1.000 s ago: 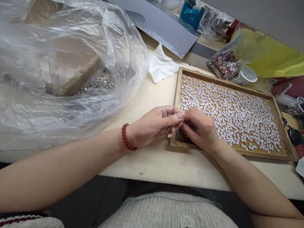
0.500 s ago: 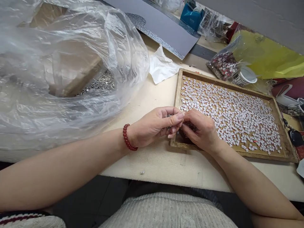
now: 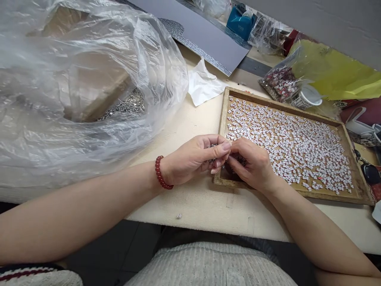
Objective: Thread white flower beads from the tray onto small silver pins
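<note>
My left hand, with a red bead bracelet at the wrist, is curled around a clump of small metal pieces. Its thumb and index finger pinch together at the tip, where they meet the fingers of my right hand. My right hand is closed too, over the near left corner of a wooden tray; what its fingertips grip is hidden. Many small white pieces with reddish marks lie spread over the tray's bottom.
On the left a large clear plastic bag holds a brown block and a heap of small metal pieces. A white tissue lies behind my hands. Beyond the tray are a white cup and a blue tape dispenser. One small piece lies near the table edge.
Both hands keep nearly the same place and pose, fingertips together. The whole view has shifted very slightly.
</note>
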`<state>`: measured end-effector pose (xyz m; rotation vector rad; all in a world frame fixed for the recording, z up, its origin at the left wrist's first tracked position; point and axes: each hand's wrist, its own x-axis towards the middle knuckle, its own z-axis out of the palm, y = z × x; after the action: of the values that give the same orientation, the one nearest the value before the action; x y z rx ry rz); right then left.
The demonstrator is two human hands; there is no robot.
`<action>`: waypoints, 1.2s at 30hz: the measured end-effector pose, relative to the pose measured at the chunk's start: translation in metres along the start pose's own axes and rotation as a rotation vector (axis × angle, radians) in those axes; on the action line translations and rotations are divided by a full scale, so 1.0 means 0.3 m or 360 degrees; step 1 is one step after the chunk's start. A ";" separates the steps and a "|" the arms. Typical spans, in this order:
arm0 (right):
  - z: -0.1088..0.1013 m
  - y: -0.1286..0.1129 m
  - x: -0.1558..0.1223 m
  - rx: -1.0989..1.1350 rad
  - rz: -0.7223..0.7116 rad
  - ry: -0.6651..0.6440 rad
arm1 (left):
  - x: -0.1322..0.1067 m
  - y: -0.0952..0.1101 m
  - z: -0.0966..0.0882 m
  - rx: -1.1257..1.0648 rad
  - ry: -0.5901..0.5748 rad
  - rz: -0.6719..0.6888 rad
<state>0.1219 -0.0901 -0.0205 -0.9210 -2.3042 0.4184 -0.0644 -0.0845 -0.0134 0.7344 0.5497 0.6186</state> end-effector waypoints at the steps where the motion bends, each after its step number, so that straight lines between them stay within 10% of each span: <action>1: 0.000 0.000 0.000 -0.0003 0.0001 -0.0001 | 0.000 0.000 0.000 0.0000 0.0001 0.0001; 36: -0.004 0.004 -0.005 0.0042 -0.0012 -0.0039 | 0.000 -0.002 0.006 -0.0032 0.0020 0.0002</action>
<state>0.1241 -0.0902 -0.0208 -0.8993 -2.3179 0.4579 -0.0630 -0.0855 -0.0129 0.7127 0.5540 0.6297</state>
